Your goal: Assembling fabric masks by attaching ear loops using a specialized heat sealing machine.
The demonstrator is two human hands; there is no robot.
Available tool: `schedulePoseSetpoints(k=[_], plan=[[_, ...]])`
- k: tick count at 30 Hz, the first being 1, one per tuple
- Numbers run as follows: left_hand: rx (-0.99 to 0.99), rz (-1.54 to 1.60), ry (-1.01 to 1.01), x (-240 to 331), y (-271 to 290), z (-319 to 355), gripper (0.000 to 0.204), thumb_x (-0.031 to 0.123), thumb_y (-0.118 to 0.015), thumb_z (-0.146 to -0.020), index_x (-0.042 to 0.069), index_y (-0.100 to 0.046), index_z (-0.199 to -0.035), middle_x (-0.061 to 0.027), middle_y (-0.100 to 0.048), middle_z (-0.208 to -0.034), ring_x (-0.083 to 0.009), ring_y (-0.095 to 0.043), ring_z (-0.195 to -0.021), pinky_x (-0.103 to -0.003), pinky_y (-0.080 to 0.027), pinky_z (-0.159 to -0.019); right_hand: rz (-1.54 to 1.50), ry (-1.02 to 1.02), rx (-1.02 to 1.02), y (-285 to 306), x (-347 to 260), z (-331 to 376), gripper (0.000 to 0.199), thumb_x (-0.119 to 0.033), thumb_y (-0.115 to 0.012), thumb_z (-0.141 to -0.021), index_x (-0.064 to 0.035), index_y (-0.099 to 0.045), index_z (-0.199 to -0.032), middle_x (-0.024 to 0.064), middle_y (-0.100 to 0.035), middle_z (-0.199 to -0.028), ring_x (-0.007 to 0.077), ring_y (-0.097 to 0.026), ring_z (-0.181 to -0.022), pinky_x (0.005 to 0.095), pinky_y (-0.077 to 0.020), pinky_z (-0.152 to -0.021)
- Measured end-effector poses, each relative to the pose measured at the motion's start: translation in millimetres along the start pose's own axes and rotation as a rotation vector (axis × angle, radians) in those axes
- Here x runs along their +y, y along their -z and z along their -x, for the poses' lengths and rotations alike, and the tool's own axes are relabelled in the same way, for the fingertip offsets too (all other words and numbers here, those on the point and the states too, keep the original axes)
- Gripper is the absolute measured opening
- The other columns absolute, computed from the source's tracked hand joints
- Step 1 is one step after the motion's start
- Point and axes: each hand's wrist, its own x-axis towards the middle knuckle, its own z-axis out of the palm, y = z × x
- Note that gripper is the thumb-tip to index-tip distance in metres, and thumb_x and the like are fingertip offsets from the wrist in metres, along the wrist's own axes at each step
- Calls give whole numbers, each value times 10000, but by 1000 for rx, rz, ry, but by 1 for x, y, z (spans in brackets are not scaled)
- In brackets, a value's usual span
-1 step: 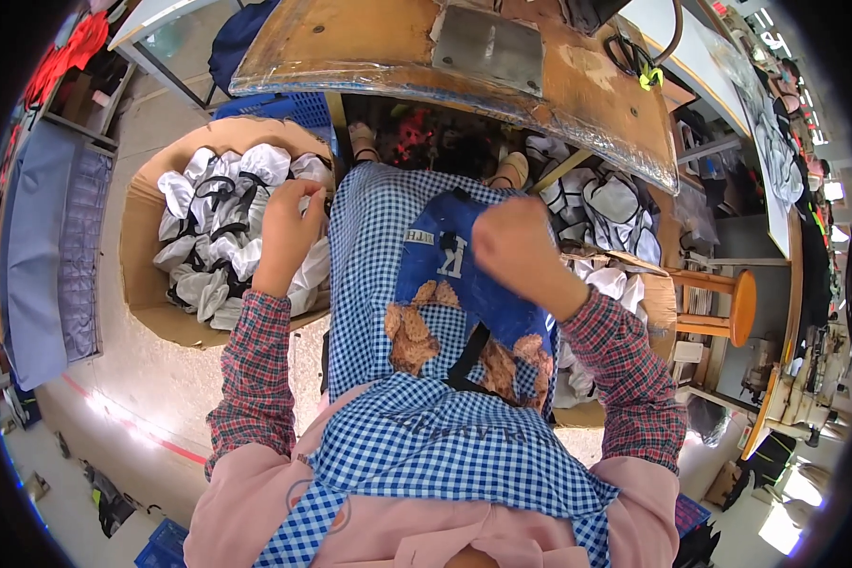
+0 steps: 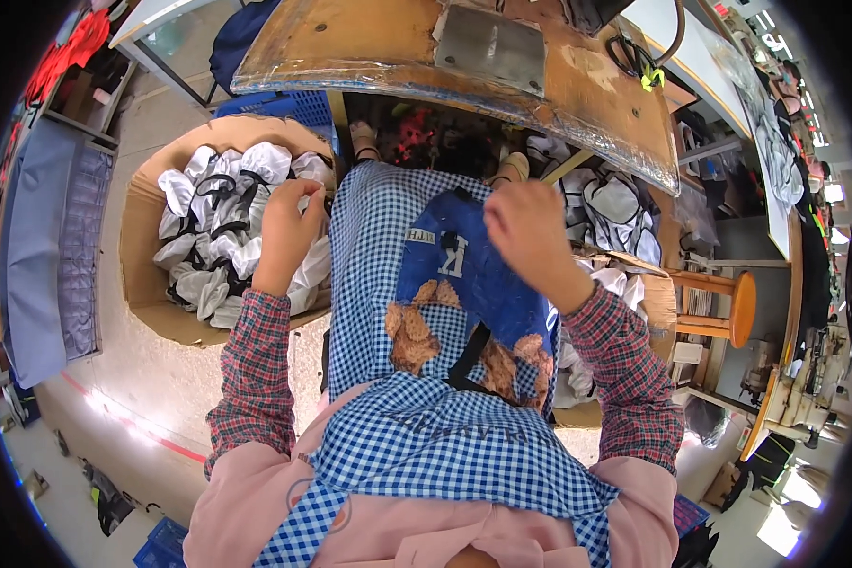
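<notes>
My left hand (image 2: 288, 232) is raised beside the left carton, its thumb and fingers pressed together in a pinch. Whatever the fingertips may hold is too small to make out. Over my lap, my right hand (image 2: 532, 230) is lifted with its fingers curled in, slightly smeared by motion; no object shows in it. Beneath it, the front of my blue-and-white checked apron (image 2: 364, 246) carries a worn blue panel (image 2: 435, 256) with pale lettering and peeling brown spots. The left carton (image 2: 142, 265) holds a heap of white cloth pieces with black trim (image 2: 232, 204).
Ahead of my knees is a wooden worktable (image 2: 360, 47) with a metal plate (image 2: 489, 49) set in it. White and black cloth pieces (image 2: 615, 213) pile up under its right side, near another carton (image 2: 661, 308). A wooden stool (image 2: 743, 308) stands at the right. A blue crate (image 2: 298, 109) sits behind the left carton.
My right hand has shifted a little up and to the right, its fingers turning from a tighter fist. The left hand stays where it was.
</notes>
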Motion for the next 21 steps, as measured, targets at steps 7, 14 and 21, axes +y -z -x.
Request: schedulePoseSetpoints(k=[7, 14, 21], plan=[[-18, 38, 27, 0, -8, 0, 143, 117, -627, -870, -20, -641, -910, -158, -638, -860, -322, -620, -816, -388, -481, -739, 68, 267, -222, -50, -9, 11, 89, -202, -654, -768, -126, -619, -797, 9, -558, -818, 218, -523, -921, 414, -380, -886], [-215, 58, 403, -9, -19, 10, 323, 301, -608, -917, -14, -665, -957, -183, -678, -900, -319, -661, -809, -380, -507, -712, -14, -178, -88, -31, 26, -24, 137, -237, -644, -805, -103, -628, -821, 45, -627, -865, 265, -557, -930, 440, -420, -860], [-212, 81, 452, -28, -39, 9, 426, 362, -648, -883, -56, -654, -964, -182, -686, -845, -301, -669, -804, -370, -508, -695, -35, -77, -251, -58, 26, -15, 179, -255, -686, -800, -96, -652, -875, 62, -647, -926, 279, -582, -962, 432, -446, -833]])
